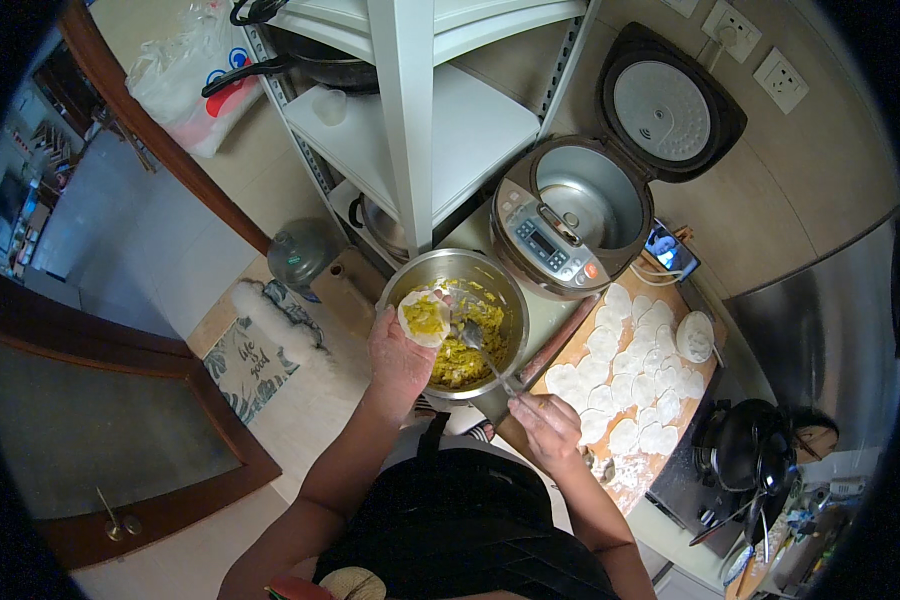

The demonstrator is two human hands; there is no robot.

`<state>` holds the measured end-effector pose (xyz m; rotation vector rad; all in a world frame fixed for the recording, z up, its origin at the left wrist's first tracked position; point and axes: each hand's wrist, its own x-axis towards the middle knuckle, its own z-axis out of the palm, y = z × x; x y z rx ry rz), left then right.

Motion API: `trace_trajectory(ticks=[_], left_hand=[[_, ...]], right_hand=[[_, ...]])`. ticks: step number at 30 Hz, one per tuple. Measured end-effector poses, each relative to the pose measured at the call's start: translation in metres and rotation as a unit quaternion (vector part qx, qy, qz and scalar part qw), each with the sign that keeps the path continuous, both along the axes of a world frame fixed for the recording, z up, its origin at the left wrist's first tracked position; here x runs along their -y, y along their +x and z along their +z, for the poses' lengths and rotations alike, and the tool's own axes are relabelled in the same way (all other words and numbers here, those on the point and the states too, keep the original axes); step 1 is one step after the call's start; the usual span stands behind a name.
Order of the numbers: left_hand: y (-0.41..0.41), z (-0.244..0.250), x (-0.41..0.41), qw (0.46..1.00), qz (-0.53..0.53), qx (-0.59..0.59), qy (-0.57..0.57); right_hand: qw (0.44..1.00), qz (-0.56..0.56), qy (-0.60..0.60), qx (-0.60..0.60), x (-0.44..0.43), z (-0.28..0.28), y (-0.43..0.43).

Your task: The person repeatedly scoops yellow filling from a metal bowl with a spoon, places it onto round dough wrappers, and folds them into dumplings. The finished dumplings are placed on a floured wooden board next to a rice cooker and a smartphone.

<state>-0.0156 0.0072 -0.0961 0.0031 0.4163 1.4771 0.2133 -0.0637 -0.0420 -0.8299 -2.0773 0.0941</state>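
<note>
On the palm of my left hand (401,360) lies a round dough wrapper (440,335) with yellow-green filling (422,314) spread on it. That hand is over the left side of a stainless steel bowl (520,300). My right hand (547,427) grips the handle of a metal spoon (501,377), whose head reaches into the bowl near the wrapper. More chopped filling (457,366) covers the bowl's bottom and clings to its wall. To the right, many floured dough wrappers (626,364) are spread on a wooden board (664,289).
Behind the bowl stands a rice cooker (510,225) with its lid (664,109) up. A rolling pin (559,341) lies along the board's left edge. A phone (671,247) leans near the wall. A white shelf rack (401,127) rises behind; a dark wok (746,439) is at right.
</note>
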Motion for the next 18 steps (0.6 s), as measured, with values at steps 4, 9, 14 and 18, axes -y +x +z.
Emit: trace_trajectory(ticks=[4,9,14,18], left_hand=[[-0.001,0.003,-0.002,1.0,0.004,0.002,0.003],[0.001,0.008,-0.001,1.0,-0.005,-0.013,0.003],[-0.005,0.002,-0.003,0.999,0.005,0.034,0.002],[-0.006,0.004,-0.004,1.0,0.006,0.026,0.002]], right_hand=[[0.993,0.038,0.027,0.106,0.007,0.003,0.011],[0.99,0.04,0.028,0.133,0.011,-0.001,0.006],[0.988,0.019,0.016,0.149,0.018,-0.008,0.009],[0.991,0.018,0.013,0.132,0.018,-0.016,0.014]])
